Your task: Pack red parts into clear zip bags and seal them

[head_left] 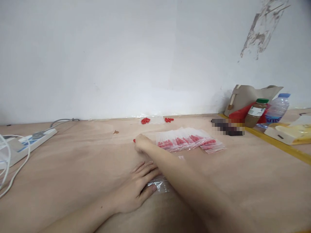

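Observation:
My right hand (143,143) reaches across to the middle of the table, its fingers closed. A small red piece (134,140) pokes out at its left side; the rest of what it holds is hidden. Flat on the table, fingers stretched out, my left hand (136,184) lies nearer to me. Its fingertips and thumb touch a clear plastic bag (161,186), partly covered by my right forearm. Just right of my right hand is an overlapping row of clear zip bags (187,139) with small red pieces inside. Two loose red piles (145,120) lie near the wall.
A white power strip (36,142) with cables sits at the left. Toward the right are a blurred dark object (227,127), a green-capped jar (256,113), a water bottle (278,108), a grey bag (245,97) and a yellow-and-white pack (291,132). Yellow tape (274,145) crosses the tabletop.

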Tool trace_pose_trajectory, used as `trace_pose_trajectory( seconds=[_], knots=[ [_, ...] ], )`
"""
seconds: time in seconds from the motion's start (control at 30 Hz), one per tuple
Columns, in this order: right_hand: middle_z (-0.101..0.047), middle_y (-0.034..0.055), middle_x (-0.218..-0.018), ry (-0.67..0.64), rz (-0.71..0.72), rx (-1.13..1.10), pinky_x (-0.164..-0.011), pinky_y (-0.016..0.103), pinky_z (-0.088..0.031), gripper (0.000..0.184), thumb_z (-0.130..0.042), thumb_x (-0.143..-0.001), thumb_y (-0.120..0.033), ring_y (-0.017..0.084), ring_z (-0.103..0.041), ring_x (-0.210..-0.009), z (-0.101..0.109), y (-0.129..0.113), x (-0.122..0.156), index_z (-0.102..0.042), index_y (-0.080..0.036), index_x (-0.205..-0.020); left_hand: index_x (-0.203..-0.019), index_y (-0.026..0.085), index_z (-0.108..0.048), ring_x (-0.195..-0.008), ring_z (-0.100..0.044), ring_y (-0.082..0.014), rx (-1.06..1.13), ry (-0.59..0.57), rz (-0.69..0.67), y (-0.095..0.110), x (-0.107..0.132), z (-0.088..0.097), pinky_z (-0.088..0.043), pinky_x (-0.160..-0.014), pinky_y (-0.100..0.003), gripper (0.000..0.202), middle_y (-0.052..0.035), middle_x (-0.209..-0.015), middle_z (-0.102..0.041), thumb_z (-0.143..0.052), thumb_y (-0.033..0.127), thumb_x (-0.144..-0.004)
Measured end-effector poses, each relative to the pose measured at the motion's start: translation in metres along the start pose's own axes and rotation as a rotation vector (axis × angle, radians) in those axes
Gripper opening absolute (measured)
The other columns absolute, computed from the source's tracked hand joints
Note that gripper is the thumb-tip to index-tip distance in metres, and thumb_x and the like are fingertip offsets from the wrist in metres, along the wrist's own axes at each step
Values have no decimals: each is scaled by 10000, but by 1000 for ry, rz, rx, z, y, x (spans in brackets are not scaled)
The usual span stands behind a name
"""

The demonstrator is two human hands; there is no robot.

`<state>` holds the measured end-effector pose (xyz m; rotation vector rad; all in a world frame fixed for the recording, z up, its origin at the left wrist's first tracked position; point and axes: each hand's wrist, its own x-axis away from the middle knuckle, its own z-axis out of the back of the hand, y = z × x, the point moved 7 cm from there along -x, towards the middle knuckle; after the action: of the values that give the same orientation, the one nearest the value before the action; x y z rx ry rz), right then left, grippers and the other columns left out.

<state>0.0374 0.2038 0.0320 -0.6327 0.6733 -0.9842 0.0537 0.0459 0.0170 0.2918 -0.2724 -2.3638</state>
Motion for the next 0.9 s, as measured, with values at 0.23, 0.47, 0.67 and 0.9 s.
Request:
trace_pose_trajectory(
  seconds=[0.23, 0.47, 0.67, 0.9],
  knots=[
    [-521, -4, -708, 137, -53, 3, -561, 249, -437, 352, -460, -726, -119, 123, -538, -619, 92, 18, 35, -361, -145, -1063, -1335, 285, -264, -1284, -230, -205, -23, -39, 18, -5, 2, -5, -175, -1065, -457, 427, -13, -1390, -290, -331, 326, -916],
    [-441, -111, -549, 585, -140, -560, -382, 201, -403, 486, -535, -708, -361, 74, -443, -383, 183, 107, 146, -264, -220, -1087, -1334, 296, -269, -1279, -243, -206, -27, -32, 25, -5, 2, -4, -188, -1061, -455, 420, -13, -1382, -304, -321, 332, -919],
    [-503, -91, -605, 667, -239, -730, -428, 229, -469, 527, -636, -623, -424, 95, -529, -467, 170, 148, 182, -320, -242, -1004, -1322, 303, -297, -1273, -262, -212, -37, -12, 15, -7, 2, -3, -213, -1052, -452, 409, -8, -1383, -308, -335, 324, -915],
    [-552, -73, -655, 535, -286, -951, -556, 291, -516, 429, -640, -633, -378, 113, -594, -545, 141, 143, 179, -342, -243, -910, -1312, 300, -316, -1265, -279, -216, -22, 16, 5, -7, 3, -3, -214, -1051, -459, 409, -10, -1374, -329, -368, 308, -906]
  ],
)
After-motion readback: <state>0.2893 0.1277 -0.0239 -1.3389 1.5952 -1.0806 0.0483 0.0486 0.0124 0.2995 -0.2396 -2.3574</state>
